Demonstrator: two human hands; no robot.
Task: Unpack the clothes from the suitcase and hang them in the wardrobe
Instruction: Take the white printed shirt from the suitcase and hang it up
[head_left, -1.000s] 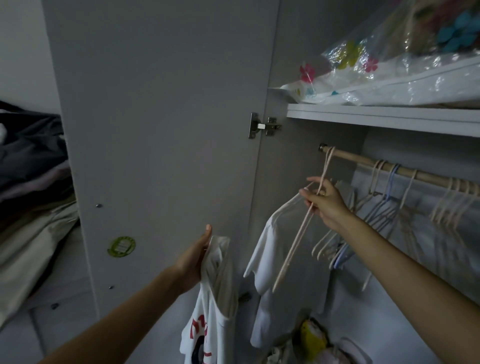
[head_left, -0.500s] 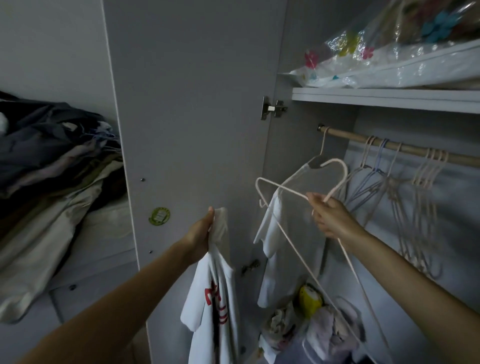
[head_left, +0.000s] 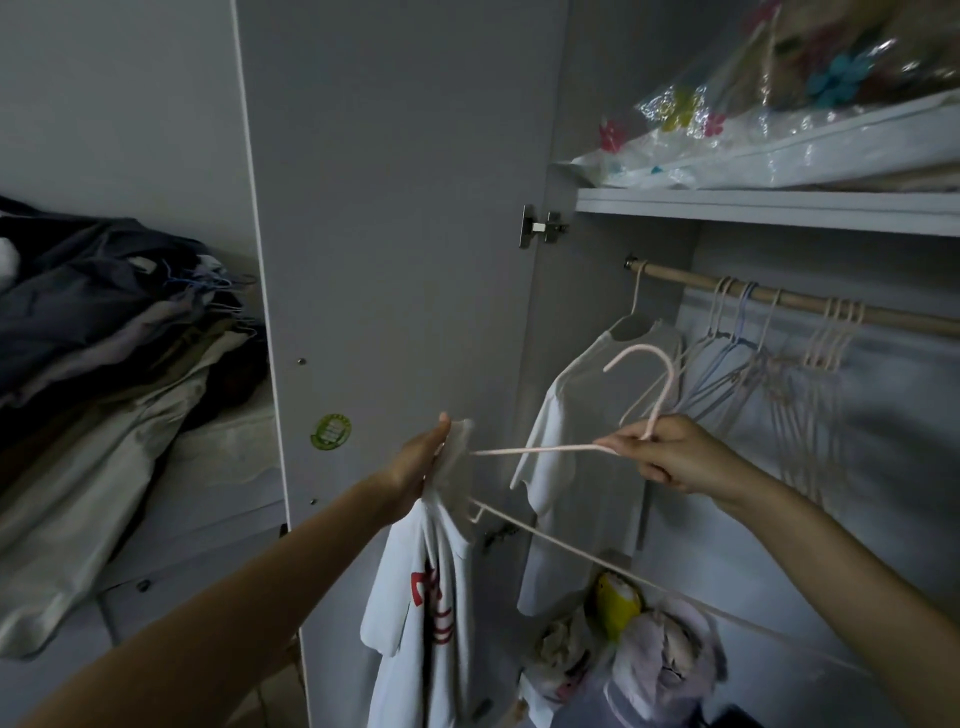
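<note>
My left hand grips the top of a white T-shirt with red print, which hangs down in front of the open wardrobe door. My right hand pinches a pale pink wire hanger at the base of its hook. One hanger arm points left and reaches the shirt's collar at my left hand. Behind it, another white T-shirt hangs on the wooden rail.
Several empty hangers hang further right on the rail. A plastic-wrapped flowered bundle lies on the shelf above. Bags and soft things sit on the wardrobe floor. A heap of clothes lies at left.
My right hand took the pink hanger off the rail and brought it down and left to the shirt. The shirt in my left hand now meets the hanger's arm.
</note>
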